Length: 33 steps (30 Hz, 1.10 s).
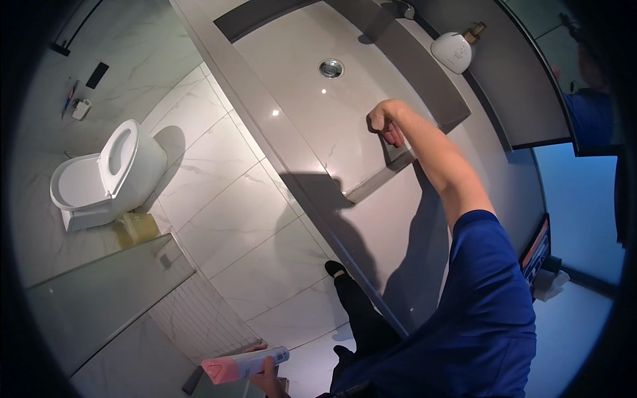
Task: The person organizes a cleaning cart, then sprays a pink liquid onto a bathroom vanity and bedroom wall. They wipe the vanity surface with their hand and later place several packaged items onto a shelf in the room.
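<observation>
At the lower edge of the view, my left hand [268, 375] grips a pink and white plastic bottle [244, 365] around its body. The bottle lies nearly level, with its pink end towards the left, and bears writing. My right hand [388, 122] is bent at the wrist over the near right part of a rectangular washbasin [298, 89]. Its fingers curl inward and point down; whether they touch the basin or hold anything small is hidden. A round metal drain [331, 68] lies beyond this hand in the basin floor.
A white soap dispenser [453, 52] stands on the ledge beside the faucet [405, 10]. Across the tiled floor [224, 214] are a toilet [119, 169] with its lid raised, a yellowish bin [137, 229] and a glass panel [114, 293]. A mirror [587, 89] borders the counter.
</observation>
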### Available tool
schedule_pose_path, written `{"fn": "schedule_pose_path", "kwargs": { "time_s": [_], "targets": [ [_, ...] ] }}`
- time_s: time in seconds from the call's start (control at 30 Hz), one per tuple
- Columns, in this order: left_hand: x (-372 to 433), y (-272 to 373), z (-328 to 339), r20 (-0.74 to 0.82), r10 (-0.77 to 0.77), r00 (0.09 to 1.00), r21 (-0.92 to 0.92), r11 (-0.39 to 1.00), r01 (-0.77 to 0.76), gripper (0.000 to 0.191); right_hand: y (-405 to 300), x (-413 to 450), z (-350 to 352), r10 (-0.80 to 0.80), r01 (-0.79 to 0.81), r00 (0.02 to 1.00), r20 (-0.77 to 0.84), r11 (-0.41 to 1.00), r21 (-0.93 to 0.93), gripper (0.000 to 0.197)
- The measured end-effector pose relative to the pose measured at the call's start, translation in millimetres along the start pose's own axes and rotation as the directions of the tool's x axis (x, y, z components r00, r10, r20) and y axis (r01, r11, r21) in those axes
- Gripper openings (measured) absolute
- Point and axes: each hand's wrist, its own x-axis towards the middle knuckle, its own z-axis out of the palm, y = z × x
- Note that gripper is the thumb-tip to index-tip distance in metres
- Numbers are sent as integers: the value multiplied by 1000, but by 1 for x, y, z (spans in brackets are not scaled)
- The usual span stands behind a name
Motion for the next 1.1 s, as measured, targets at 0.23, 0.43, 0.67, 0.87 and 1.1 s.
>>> {"fn": "schedule_pose_path", "kwargs": {
  "time_s": [0.23, 0.43, 0.67, 0.87, 1.1],
  "targets": [
    [16, -22, -27, 107, 24, 994, 36, 999, -29, 45, -42, -26, 10, -546, 725, 684, -484, 429, 539, 27],
    [15, -23, -33, 107, -22, 994, 51, 999, 16, 45, -106, -25, 29, -623, 728, 652, -433, 354, 587, 38],
    [16, -27, -30, 116, 9, 993, 38, 999, -14, 43, -69, -8, 27, -518, 502, 853, -69, 778, 378, 37],
    [15, -26, -35, 135, 30, 990, 62, 997, -38, 42, 32, -20, -1, -117, 114, 992, 45, 991, 72, 23],
    [18, -27, -27, 129, 26, 991, 47, 998, -32, 43, -38, -9, 35, 63, -54, 997, 55, 987, -149, 34]
  ]
}}
